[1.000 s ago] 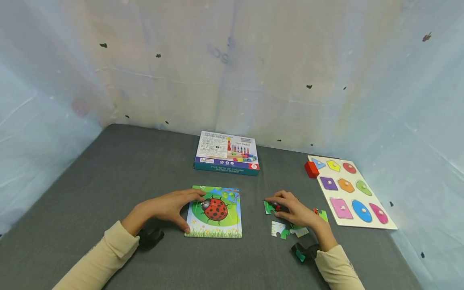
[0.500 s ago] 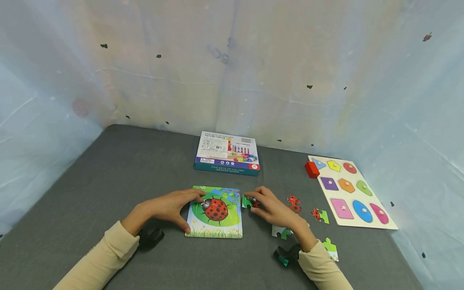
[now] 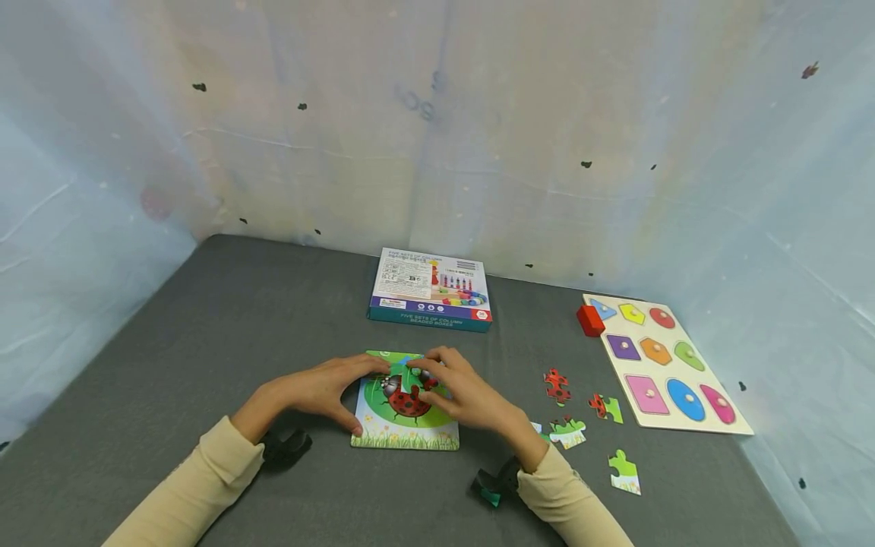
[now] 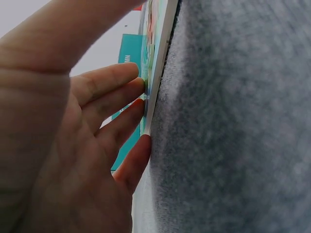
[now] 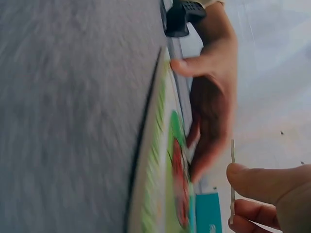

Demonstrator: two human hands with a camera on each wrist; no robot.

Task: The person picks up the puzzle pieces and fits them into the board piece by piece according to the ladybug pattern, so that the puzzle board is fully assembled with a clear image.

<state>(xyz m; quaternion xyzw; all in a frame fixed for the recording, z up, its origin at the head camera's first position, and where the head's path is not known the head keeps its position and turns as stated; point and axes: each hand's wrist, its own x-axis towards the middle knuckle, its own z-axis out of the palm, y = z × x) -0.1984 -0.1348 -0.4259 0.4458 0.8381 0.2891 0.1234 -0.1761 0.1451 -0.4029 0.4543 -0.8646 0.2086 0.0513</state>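
Left of centre, the left hand (image 3: pixel 321 389) spreads over the ladybug board (image 3: pixel 410 437), touching its left edge; a weak touch there could let it slide. At centre, the right hand (image 3: pixel 472 391) pinches a puzzle piece (image 3: pixel 410 378) above the board; a loosened pinch could drop it askew. Loose pieces (image 3: pixel 569 433) lie lower right.

The picture board (image 3: pixel 424 434) lies at lower centre, the left hand (image 3: pixel 321 389) at its left side, the right hand (image 3: pixel 468 395) over its right part. The box (image 3: pixel 429 289) lies behind; rightward, at least 5 loose pieces (image 3: pixel 557 386), then the shape board (image 3: pixel 625 367), the block (image 3: pixel 591 321) at its upper left edge.
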